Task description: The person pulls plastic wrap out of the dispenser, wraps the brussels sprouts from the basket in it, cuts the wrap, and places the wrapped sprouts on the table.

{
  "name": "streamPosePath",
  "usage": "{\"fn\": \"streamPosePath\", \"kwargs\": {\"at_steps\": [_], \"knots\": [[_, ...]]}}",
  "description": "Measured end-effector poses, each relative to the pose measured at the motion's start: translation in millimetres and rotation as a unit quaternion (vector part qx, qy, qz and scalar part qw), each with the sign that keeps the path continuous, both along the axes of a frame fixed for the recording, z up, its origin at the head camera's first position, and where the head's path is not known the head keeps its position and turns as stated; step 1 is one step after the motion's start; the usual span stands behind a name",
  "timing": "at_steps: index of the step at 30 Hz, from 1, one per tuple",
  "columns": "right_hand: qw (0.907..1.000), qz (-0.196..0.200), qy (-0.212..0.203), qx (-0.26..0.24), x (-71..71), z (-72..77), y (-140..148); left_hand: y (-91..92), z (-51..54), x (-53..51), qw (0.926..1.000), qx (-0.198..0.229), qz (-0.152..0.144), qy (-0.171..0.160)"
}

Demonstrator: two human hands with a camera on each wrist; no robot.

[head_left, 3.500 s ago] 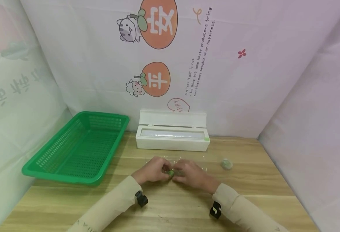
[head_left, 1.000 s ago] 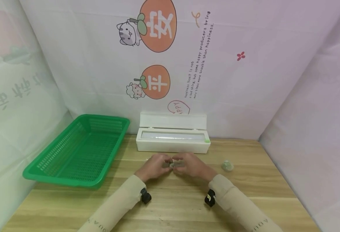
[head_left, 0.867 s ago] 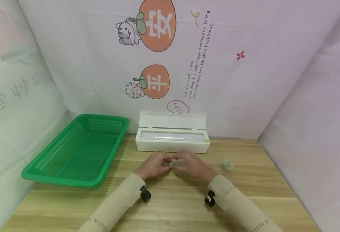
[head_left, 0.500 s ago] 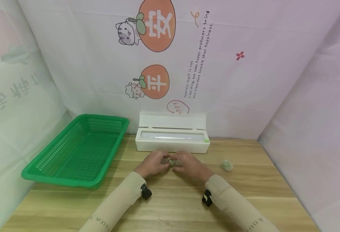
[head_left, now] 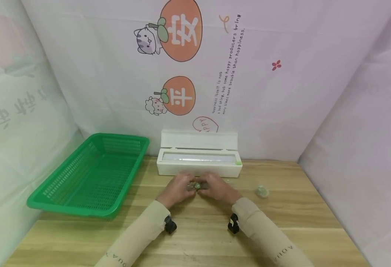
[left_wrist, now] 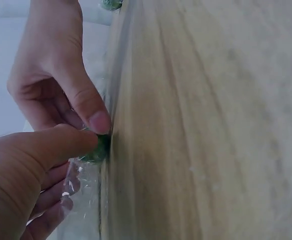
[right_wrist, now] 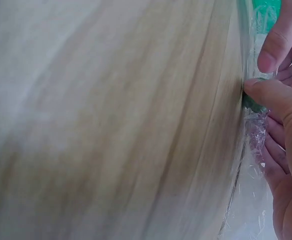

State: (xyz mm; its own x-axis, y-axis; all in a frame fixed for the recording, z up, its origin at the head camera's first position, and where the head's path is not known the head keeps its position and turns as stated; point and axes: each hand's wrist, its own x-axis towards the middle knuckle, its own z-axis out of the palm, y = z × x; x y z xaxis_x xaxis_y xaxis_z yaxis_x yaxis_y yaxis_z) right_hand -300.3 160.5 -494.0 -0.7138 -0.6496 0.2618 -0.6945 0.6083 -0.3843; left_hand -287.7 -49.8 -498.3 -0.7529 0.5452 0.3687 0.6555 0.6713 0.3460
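Both hands meet over a small round green thing (head_left: pixel 197 185) in clear cling film (left_wrist: pixel 83 200); its exact kind is hard to tell. My left hand (head_left: pixel 177 189) pinches it from the left, thumb on the near side. From the right, my right hand (head_left: pixel 217 188) pinches it with thumb and fingers. In the right wrist view, crumpled film (right_wrist: pixel 258 135) trails along the right hand's fingers. The fingers hide most of the green thing. To the right, apart from the hands, lies a pale green, film-wrapped ball (head_left: pixel 262 191).
A white cling film box (head_left: pixel 199 170) with its lid raised stands just beyond the hands. A green plastic basket (head_left: pixel 105 213) sits at the left of the wooden table (head_left: pixel 195 241). Printed white cloth (head_left: pixel 255 111) encloses the back and sides.
Film that lay spread under the hands 3.5 seconds ago is now bunched around the green thing. Both hands have shifted slightly toward the box. The wrapped ball and basket stay put.
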Motion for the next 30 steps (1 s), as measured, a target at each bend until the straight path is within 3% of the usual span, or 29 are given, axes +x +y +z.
{"fn": "streamPosePath", "kwargs": {"at_steps": [12,16,23,26,30], "knots": [[0.9998,-0.013,0.012,0.011,6.6,5.8,3,4.0,-3.9,-4.9,0.9999,0.004,-0.006,-0.01],[0.9996,-0.009,0.025,0.012,12.0,11.0,6,-0.7,2.6,-4.6,0.9985,0.004,-0.027,-0.048],[0.9996,0.023,0.001,0.019,19.5,14.9,2,-8.4,10.0,-6.7,0.9883,-0.004,-0.071,-0.135],[0.9993,0.03,0.006,0.021,18.4,11.9,0,-8.9,9.4,-6.3,0.9887,-0.007,-0.068,-0.133],[0.9996,0.027,-0.007,0.004,14.2,6.9,0,-7.7,9.3,-0.6,0.9939,-0.005,-0.056,-0.095]]}}
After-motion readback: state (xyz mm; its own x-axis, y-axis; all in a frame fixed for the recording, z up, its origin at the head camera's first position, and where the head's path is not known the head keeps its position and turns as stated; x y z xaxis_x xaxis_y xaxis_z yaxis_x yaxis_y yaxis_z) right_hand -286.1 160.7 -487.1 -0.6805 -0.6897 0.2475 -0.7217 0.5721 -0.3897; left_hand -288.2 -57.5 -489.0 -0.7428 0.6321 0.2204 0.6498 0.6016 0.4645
